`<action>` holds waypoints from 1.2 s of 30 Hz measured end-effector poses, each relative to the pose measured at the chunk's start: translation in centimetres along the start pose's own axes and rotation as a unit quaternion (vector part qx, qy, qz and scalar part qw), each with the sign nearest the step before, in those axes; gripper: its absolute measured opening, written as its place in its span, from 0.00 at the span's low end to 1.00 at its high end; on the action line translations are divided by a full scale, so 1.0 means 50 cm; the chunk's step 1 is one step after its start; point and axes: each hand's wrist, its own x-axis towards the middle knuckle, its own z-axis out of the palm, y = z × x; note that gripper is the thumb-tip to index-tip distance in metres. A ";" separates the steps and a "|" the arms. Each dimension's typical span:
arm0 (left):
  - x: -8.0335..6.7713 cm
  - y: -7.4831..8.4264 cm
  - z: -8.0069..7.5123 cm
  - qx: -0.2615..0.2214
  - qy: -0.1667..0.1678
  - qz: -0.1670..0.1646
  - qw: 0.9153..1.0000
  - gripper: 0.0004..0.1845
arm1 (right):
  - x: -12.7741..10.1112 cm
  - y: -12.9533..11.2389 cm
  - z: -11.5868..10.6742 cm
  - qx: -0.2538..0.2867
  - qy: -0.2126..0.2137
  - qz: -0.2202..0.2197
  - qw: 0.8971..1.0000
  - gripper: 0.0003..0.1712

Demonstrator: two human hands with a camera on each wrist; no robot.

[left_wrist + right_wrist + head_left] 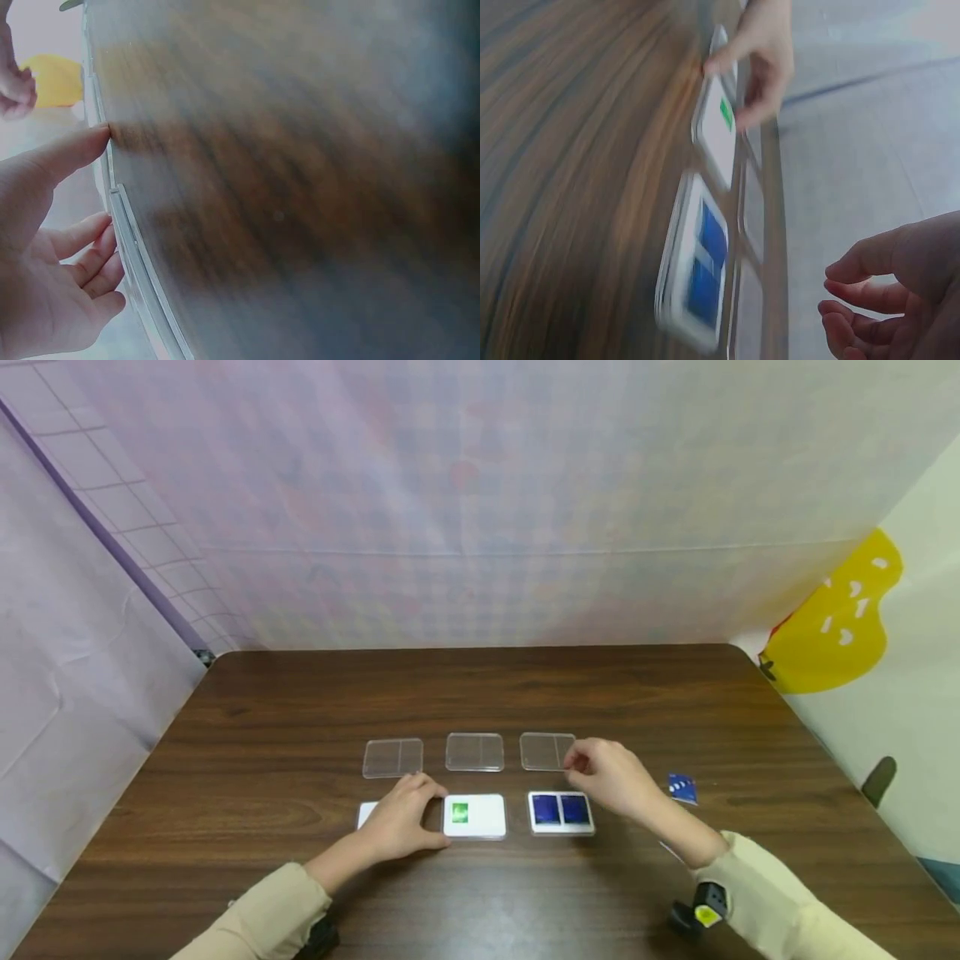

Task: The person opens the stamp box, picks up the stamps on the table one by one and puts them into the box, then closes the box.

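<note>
Left hand [401, 822] rests on the green-card tray's [475, 816] 9 o'clock edge, fingers loose. Right hand [611, 777], half-curled, seemingly pinches the lid [545, 751] at 3 o'clock; blurred.

A white tray [718, 135] with a green card is touched by the left hand [761, 56]; the right hand [900, 292] (fingers loosely curled) is held near a blue-card tray [697, 270].

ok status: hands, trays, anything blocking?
Left hand touching middle white tray, fingers relaxed. Right hand hovering by right clear lid, holding nothing. Blue packet off to the side, nothing blocking.
</note>
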 end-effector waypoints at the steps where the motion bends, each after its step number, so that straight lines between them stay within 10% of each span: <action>1: 0.000 0.000 0.000 -0.001 0.000 0.000 1.000 0.31 | -0.008 0.014 -0.012 -0.003 0.002 0.007 1.000 0.02; 17: 0.002 0.002 -0.002 -0.003 0.001 -0.001 1.000 0.30 | -0.114 0.192 -0.079 -0.026 -0.028 0.122 0.992 0.06; 36: -0.001 0.002 -0.002 -0.005 0.002 0.000 1.000 0.30 | -0.133 0.193 -0.027 -0.008 -0.013 0.184 0.983 0.17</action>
